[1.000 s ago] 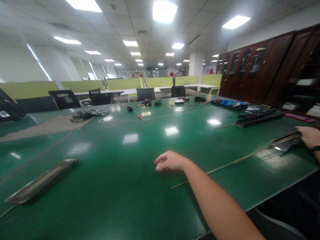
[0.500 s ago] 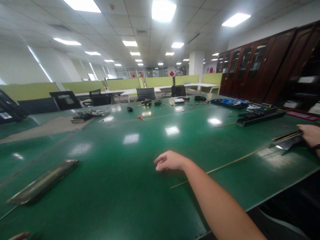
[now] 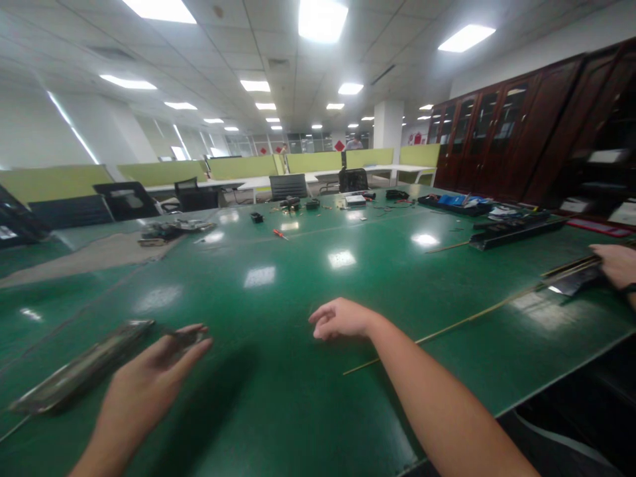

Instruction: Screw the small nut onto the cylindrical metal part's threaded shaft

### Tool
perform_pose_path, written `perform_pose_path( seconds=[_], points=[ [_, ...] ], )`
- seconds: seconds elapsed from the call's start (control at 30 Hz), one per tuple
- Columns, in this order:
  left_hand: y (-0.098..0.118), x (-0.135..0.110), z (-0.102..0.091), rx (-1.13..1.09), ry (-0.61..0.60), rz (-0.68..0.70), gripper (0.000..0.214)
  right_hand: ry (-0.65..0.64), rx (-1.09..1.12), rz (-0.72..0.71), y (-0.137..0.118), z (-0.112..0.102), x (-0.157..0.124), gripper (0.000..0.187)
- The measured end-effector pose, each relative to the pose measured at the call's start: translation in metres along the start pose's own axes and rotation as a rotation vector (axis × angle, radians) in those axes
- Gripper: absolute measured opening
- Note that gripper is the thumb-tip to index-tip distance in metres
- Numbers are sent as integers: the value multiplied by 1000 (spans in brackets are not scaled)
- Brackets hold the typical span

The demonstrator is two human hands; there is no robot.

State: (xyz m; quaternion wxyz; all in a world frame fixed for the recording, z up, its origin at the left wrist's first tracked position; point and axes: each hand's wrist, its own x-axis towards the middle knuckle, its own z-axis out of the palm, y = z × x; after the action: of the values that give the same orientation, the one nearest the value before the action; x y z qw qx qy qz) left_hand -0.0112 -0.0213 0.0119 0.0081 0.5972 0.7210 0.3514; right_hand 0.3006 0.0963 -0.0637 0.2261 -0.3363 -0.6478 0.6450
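Observation:
My right hand (image 3: 342, 319) rests on the green table (image 3: 278, 285) near its middle, fingers loosely curled, with nothing visible in it. My left hand (image 3: 149, 377) reaches in from the lower left, blurred by motion, fingers stretched out toward a long dark metal strip (image 3: 82, 368) that lies flat on the table just left of it. A thin brass-coloured rod (image 3: 447, 326) runs diagonally from beside my right forearm toward the right edge.
Another person's hand (image 3: 616, 265) at the far right holds dark strips and rods. A long black bar (image 3: 517, 233) lies at the back right. Small tools, a red screwdriver (image 3: 279, 233) and boxes litter the far end. Office chairs and wooden cabinets stand beyond.
My left hand has come up into view from the bottom left and reached toward the dark metal strip. My right hand has stayed put.

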Motion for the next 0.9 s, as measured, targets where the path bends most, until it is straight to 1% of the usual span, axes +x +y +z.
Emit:
perform_pose_path(
  seconds=[0.07, 0.13, 0.2, 0.23, 0.3, 0.33, 0.4, 0.5, 0.57, 0.67, 0.77, 0.9],
  points=[
    [18, 16, 30, -139, -170, 77, 59, 23, 16, -20, 1, -1, 1, 56],
    [36, 25, 61, -200, -250, 186, 54, 87, 12, -43, 1, 0, 2, 72],
    [46, 27, 89, -155, -279, 332, 45, 178, -54, -75, 1, 2, 3, 87],
    [48, 26, 100, -140, -285, 396, 42, 230, -122, -98, 2, 4, 3, 91],
    [45, 22, 116, -125, -297, 481, 37, 336, -297, -177, 2, 8, 3, 91],
    [42, 20, 121, -122, -306, 500, 37, 362, -353, -197, 2, 10, 2, 90],
    [35, 16, 127, -125, -313, 502, 40, 366, -430, -224, 2, 13, 1, 88],
    [31, 12, 131, -188, -314, 458, 46, 367, -488, -247, 1, 19, -1, 85],
    [31, 10, 133, -224, -308, 447, 35, 349, -524, -262, -1, 21, -2, 80],
    [33, 9, 134, -238, -292, 493, 20, 341, -580, -293, -1, 24, -4, 71],
    [34, 9, 132, -257, -263, 525, 20, 348, -573, -310, 0, 26, -4, 63],
    [35, 8, 130, -295, -257, 505, 20, 368, -583, -321, 1, 27, -5, 47]
  ],
)
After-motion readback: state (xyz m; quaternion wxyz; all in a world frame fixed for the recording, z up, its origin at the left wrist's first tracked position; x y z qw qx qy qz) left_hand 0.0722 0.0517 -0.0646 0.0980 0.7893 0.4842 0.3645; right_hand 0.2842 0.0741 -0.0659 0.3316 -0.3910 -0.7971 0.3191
